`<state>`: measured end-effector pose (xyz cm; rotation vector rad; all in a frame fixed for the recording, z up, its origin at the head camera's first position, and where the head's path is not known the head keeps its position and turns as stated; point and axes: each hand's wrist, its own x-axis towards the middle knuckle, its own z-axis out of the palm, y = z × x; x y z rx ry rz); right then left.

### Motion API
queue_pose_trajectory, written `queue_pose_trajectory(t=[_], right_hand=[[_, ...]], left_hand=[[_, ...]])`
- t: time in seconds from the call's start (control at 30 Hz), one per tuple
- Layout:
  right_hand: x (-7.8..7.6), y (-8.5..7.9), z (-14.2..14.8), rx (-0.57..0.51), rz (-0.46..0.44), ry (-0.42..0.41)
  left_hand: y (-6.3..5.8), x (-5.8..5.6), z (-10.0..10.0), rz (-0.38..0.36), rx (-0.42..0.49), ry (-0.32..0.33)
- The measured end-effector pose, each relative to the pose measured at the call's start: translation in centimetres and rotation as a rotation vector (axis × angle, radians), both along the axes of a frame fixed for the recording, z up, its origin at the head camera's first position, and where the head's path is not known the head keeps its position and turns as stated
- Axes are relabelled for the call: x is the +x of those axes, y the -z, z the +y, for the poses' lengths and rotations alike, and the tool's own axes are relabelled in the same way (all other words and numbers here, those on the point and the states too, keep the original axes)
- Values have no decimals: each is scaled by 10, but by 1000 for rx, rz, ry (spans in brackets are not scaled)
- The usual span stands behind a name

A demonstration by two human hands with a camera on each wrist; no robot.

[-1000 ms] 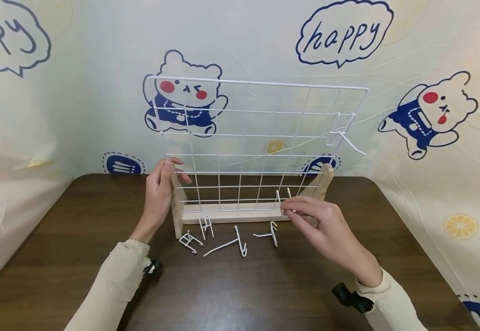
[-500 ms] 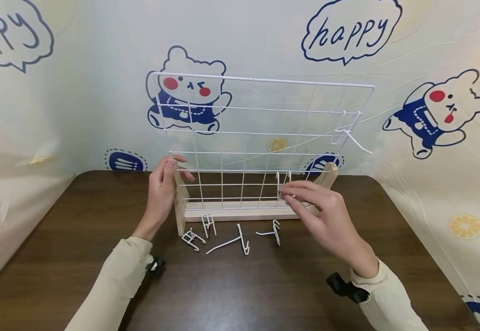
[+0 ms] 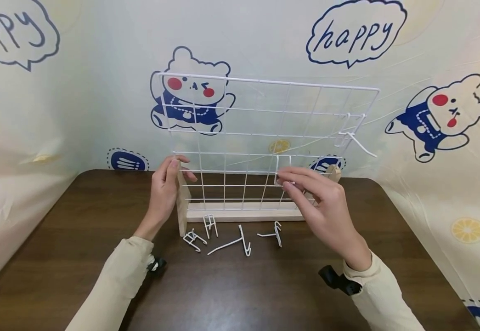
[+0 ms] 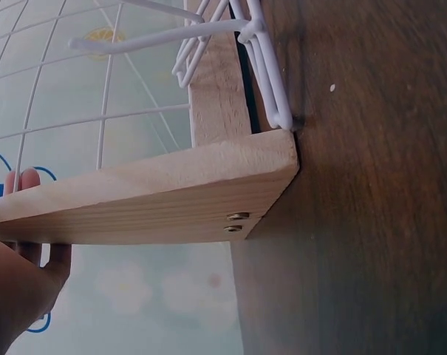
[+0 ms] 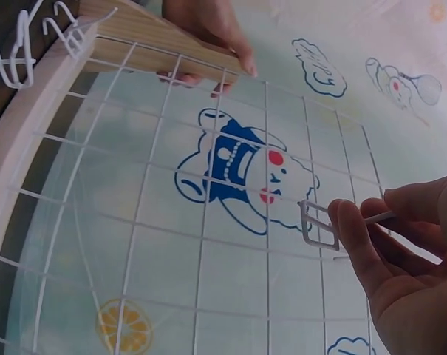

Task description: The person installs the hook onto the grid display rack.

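Head view: the right hand [image 3: 324, 207], pinching a white wire hook [image 3: 276, 172] just right of centre, has risen to the middle rows of the white wire grid [image 3: 289, 84], seemingly not yet hung; the left hand [image 3: 163, 188] grips the pale wooden stand [image 3: 183, 202]. Left wrist: left hand cut off, lower left. Right wrist: fingers partly hide the hook; grid contact unclear.

A white wire hook [image 3: 276, 170] (its squared wire frame is best shown in the right wrist view) is pinched by the right hand [image 3: 324, 197], with two wire ends pointed upward, in front of the grid's lower right half. The white wire grid [image 3: 246, 172] is held up by a pale wooden stand [image 3: 240, 214], set on the bench [image 3: 231, 294]. The stand's left upright is gripped near its top by the left hand [image 3: 165, 186].
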<state>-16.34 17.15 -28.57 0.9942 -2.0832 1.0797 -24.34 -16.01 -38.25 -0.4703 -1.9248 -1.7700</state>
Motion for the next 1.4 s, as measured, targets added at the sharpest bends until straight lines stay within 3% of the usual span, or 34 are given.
queue_pose_trajectory(t=[0.23, 0.57, 0.8, 1.03, 1.2, 1.4], right_hand=[[-7, -12, -12, -66, 28, -48], [-25, -31, -25, -75, 120, -33], [-32, -43, -32, -106, 131, -72], [-41, -53, -39, -130, 120, -36], [-47, -53, -40, -114, 123, -17], [-51, -40, -38, -24, 97, -1]], left_hand=[[0, 1, 0, 9, 0, 5], [1, 2, 0, 18, 15, 16], [0, 2, 0, 11, 6, 19], [0, 0, -1, 13, 1, 10], [0, 1, -1, 11, -2, 5], [1, 0, -1, 8, 2, 11]])
